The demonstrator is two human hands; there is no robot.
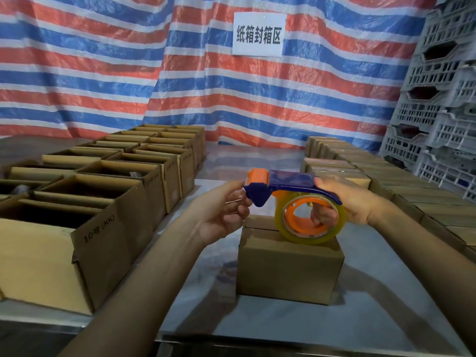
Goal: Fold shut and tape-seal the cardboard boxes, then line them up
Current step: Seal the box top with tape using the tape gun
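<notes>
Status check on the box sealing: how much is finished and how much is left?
Done: rows of closed brown cardboard boxes lined up on the right. In hand: the small brown box at centre has its flaps folded shut; the right hand grips the blue-and-orange tape dispenser above it, and the left hand pinches its front end. Left: two rows of open-topped cardboard boxes on the left.

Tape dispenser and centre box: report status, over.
Right hand grips tape dispenser over centre box. Left hand pinches its front end. Flaps folded shut, no tape strip seen.
</notes>
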